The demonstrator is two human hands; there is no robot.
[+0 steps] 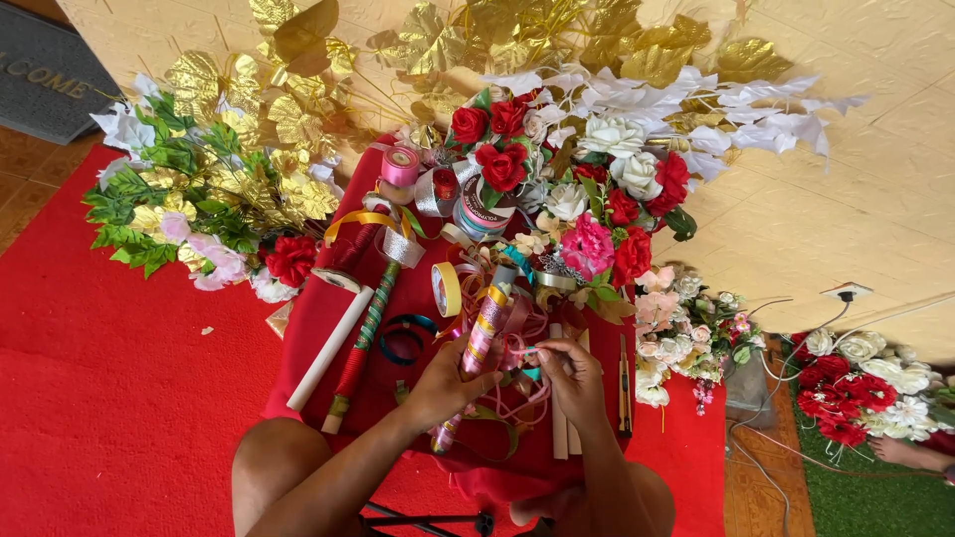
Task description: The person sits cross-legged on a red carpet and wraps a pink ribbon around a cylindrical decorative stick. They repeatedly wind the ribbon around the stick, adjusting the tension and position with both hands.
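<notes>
Hands met near the middle of the red cloth [328,318], low in the scene. The left hand [446,383] was closed around a ribbon-wrapped stick [479,338], gripping it about midway along. That stick's long axis ran from near-left to far-right, its far end pointing toward the red and pink artificial flowers [597,244] and its near end poking out below the palm. The right hand [572,378] sat just right of the stick, fingers pinched on a thin pink ribbon [525,350] that led left to the stick, so the right grip was nearly shut on the ribbon alone. Both forearms came up from the near edge, wrists bent inward toward each other. A yellow tape roll [447,289] lay just beyond the left hand; a white tube [330,348] lay well to the left.
</notes>
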